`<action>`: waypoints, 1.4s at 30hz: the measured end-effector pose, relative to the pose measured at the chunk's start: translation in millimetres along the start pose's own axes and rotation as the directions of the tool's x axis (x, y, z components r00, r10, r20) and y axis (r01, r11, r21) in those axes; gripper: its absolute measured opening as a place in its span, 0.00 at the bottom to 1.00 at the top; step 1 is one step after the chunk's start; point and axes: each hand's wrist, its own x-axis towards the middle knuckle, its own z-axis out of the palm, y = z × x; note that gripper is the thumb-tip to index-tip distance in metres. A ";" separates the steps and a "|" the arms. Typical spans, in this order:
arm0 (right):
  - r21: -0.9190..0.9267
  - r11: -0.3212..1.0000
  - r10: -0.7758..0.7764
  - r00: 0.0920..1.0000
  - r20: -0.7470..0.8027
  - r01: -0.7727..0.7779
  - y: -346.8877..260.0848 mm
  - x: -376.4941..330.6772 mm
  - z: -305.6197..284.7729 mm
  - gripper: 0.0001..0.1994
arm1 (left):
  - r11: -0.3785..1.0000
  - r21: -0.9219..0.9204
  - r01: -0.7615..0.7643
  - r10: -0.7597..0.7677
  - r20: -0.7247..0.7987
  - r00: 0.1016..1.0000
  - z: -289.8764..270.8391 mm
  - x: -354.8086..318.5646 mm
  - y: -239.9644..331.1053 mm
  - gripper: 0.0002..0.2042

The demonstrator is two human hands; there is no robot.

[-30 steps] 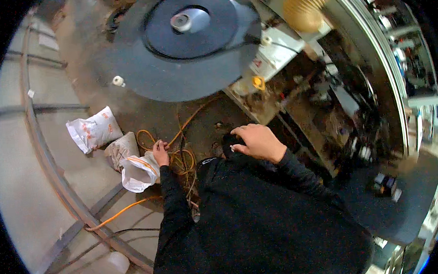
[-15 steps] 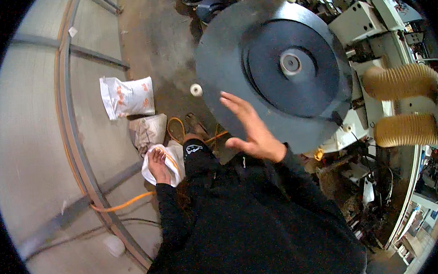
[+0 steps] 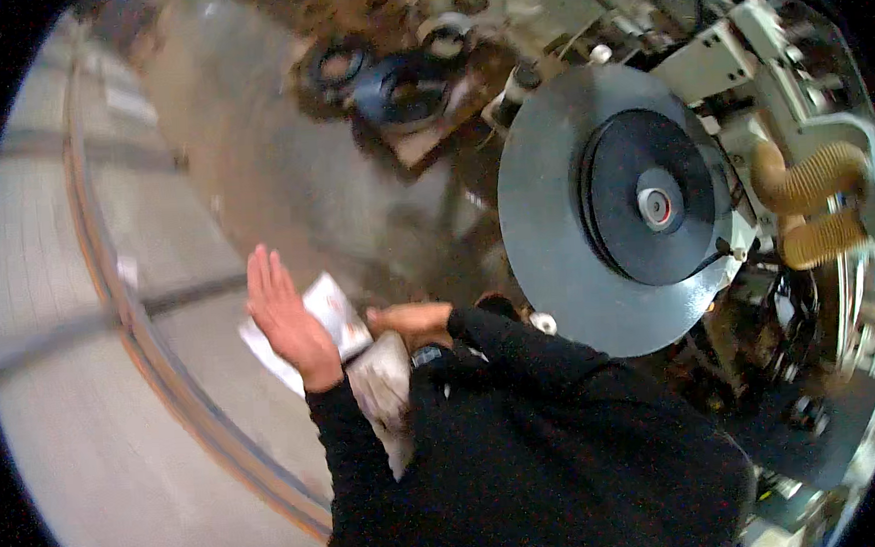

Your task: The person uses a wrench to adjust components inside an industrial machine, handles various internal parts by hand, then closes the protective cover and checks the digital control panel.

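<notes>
My left hand (image 3: 290, 318) is raised with its palm flat and fingers stretched out, holding nothing. It overlaps a white bag with orange print (image 3: 338, 310) and hides part of it; I cannot tell whether they touch. My right hand (image 3: 413, 323) reaches leftward across my front, seen nearly edge-on and slightly blurred. Its fingers look extended, with no held thing showing. Just beneath it lies a beige sack (image 3: 380, 377), close to the white bag. Contact between the right hand and the sack cannot be made out.
To the right stands a machine with a large grey disc (image 3: 544, 217) and a dark round hub (image 3: 618, 197). Ribbed tan hoses (image 3: 817, 175) hang beyond it. Dark round parts (image 3: 401, 90) lie on the floor ahead. A pale panelled wall (image 3: 74, 396) runs along the left.
The view has swung left, shifting the disc rightward. My right hand has left the disc's edge and crossed toward the bags. My left hand has moved off the white bundle and risen.
</notes>
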 end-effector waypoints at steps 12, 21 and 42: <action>-0.748 0.650 -0.738 0.343 -0.581 0.132 -239.2 -56.6 -49.8 0.24 | 0.794 0.607 0.036 -0.214 0.224 0.951 0.5 185.1 -96.7 0.17; -0.735 0.660 -0.745 0.015 -0.666 0.154 -418.2 -130.6 -107.8 0.23 | 0.785 0.618 0.043 -0.263 0.270 0.926 31.2 352.9 -137.8 0.17; -0.591 0.806 -0.506 -0.553 -0.662 -0.029 -508.2 -171.9 -157.6 0.22 | 0.596 -0.150 -0.789 0.357 0.930 0.093 597.3 570.5 -104.4 0.22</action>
